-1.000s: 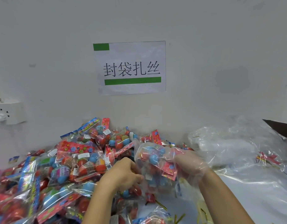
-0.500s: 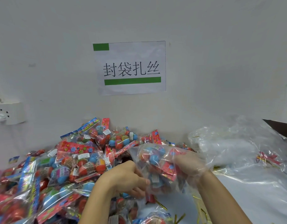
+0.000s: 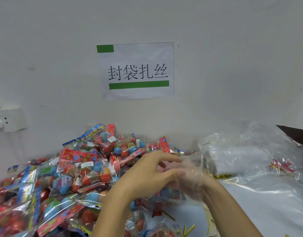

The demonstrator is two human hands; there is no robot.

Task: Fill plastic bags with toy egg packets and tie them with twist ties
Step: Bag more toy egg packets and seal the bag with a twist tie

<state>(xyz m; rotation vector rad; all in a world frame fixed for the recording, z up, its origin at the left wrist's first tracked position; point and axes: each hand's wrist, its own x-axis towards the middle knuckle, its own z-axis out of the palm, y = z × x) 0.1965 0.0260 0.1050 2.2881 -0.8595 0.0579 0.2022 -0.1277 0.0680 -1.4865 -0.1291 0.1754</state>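
1. Left hand (image 3: pixel 147 177) at centre of view, forearm entering from 6 o'clock. Fingers (image 3: pixel 171 159) extended and slightly spread, pointing toward 3 o'clock, thumb lower; tips touch the film of the clear plastic bag (image 3: pixel 193 168). Whether they pinch the film, cannot tell.
2. Right hand (image 3: pixel 190 183) just at 3 o'clock of the left hand, forearm entering from 5 o'clock. It sits inside or behind the clear bag film and shows blurred through it; fingers look curled round the gathered plastic, holding it.
3. Clear plastic bag held between both hands, above the table. Toy egg packets (image 3: pixel 171 194) show dimly through its lower part, at 6 o'clock of the fingertips: blue and red shapes, detail too blurred.
4. Heap of loose toy egg packets (image 3: pixel 82 171) fills the 7 to 10 o'clock sector, piled against the wall; red and blue eggs in cellophane with printed header cards.
5. Gold twist ties (image 3: pixel 188 230) lie scattered on the table at 6 o'clock, near the right forearm; more gold strands (image 3: pixel 222 176) at 3 o'clock.
6. Stack of empty clear bags (image 3: pixel 236 159) at 3 o'clock, under loose crumpled plastic sheet.
7. Paper sign (image 3: pixel 136 71) with green bars on wall at 12 o'clock; wall socket (image 3: pixel 9 119) at 9 o'clock.
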